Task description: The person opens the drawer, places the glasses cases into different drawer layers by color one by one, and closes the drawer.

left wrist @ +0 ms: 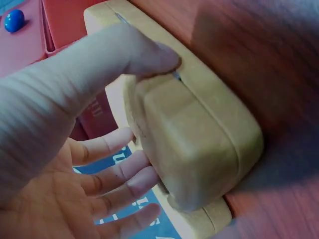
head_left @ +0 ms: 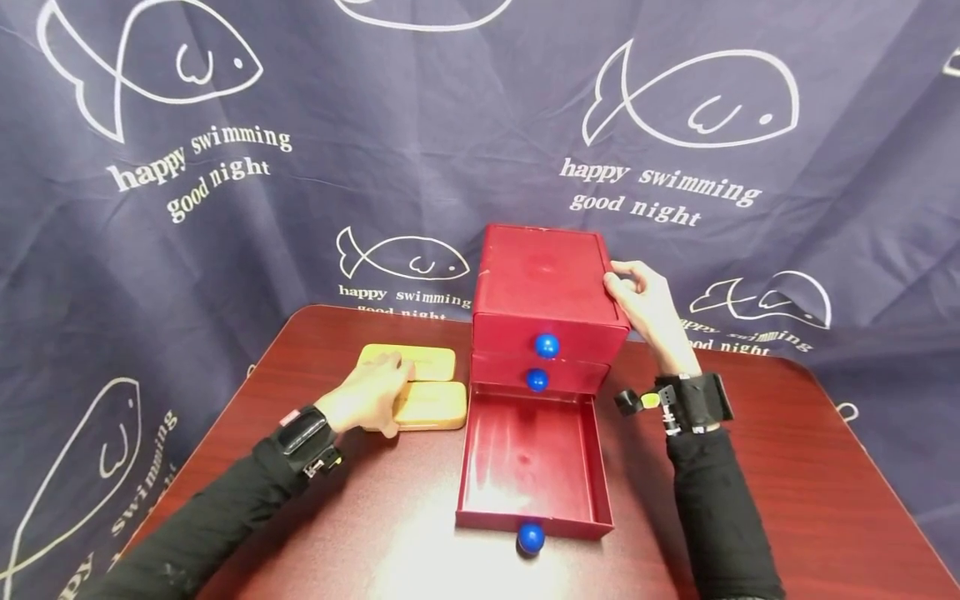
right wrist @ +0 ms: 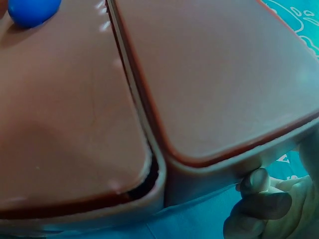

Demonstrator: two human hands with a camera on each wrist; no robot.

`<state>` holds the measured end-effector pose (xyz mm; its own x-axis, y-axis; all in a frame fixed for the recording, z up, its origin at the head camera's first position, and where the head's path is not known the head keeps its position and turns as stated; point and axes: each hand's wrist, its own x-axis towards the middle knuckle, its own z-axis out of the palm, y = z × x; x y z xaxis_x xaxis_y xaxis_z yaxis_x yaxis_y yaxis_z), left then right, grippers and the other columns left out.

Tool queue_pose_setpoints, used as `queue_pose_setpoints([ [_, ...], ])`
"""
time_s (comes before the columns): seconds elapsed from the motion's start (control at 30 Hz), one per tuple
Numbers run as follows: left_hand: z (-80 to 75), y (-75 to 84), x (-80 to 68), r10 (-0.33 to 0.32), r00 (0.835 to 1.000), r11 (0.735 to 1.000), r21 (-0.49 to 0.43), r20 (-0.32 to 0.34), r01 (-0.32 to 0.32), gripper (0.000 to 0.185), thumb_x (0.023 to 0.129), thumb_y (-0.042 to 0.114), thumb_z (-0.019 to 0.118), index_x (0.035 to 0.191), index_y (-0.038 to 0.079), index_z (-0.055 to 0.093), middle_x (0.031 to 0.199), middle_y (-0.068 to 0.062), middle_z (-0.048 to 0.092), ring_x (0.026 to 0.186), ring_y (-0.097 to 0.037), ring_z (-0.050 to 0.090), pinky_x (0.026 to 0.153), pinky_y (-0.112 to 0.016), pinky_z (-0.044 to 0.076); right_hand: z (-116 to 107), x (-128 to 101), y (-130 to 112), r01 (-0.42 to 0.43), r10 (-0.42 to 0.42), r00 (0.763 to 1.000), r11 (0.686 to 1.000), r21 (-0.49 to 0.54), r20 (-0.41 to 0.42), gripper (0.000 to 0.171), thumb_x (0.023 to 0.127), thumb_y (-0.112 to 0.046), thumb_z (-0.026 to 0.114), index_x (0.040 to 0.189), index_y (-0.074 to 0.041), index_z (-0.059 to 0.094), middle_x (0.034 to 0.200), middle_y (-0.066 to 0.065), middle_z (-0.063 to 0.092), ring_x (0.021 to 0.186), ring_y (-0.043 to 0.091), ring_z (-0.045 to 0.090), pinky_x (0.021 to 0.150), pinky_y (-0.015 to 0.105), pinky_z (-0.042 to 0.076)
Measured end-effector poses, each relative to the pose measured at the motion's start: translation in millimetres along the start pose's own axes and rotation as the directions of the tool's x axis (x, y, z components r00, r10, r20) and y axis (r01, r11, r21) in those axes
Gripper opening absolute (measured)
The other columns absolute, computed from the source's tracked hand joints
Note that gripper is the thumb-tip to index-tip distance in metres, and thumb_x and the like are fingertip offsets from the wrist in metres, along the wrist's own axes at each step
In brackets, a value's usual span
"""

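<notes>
Hands: left (head_left: 372, 393) grips a tan case (head_left: 427, 405), right (head_left: 647, 307) holds the red drawer cabinet (head_left: 543, 283).

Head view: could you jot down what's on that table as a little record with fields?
Cabinet: red drawer cabinet, three blue knobs
Bottom drawer: pulled out, nothing seen inside
Upper two drawers: closed
Right hand: holds the cabinet's top right edge
Left hand: grips the nearer tan case
Second tan case: just behind it
Surface: dark red table

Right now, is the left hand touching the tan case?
Touching. The left wrist view shows the left hand with its thumb and fingers against the tan case.
</notes>
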<state>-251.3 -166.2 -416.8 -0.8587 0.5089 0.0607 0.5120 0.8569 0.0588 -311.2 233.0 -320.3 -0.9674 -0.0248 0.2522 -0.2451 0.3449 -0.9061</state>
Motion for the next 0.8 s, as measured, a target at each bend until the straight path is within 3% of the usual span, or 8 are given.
queue_pose_setpoints([
  [0.43, 7.0, 0.2, -9.1, -0.035, 0.987, 0.996, -0.081, 0.156, 0.048, 0.073, 0.051, 0.042, 0.1, 0.098, 0.012, 0.053, 0.09, -0.002, 0.049, 0.081, -0.02, 0.054, 0.066, -0.036, 0.052, -0.7, 0.5, -0.1, -0.007, 0.007, 1.0, 1.0, 0.017, 0.009, 0.046, 0.101, -0.019, 0.06, 0.14, 0.004, 0.053, 0.068, -0.021, 0.063, 0.06, -0.004, 0.063, 0.06, 0.012, 0.053],
  [0.8, 9.3, -1.6, -6.4, -0.073, 0.978, 0.981, -0.16, 0.196, 0.105, 0.069, 0.05, 0.036, 0.101, 0.094, 0.012, 0.053, 0.091, -0.004, 0.049, 0.085, -0.021, 0.054, 0.068, -0.036, 0.052, -0.1, -1.3, -2.5, 0.002, -0.002, 1.0, 1.0, -0.01, 0.002, 0.045, 0.1, -0.021, 0.061, 0.137, 0.005, 0.055, 0.068, -0.022, 0.062, 0.061, -0.004, 0.061, 0.06, 0.012, 0.052],
])
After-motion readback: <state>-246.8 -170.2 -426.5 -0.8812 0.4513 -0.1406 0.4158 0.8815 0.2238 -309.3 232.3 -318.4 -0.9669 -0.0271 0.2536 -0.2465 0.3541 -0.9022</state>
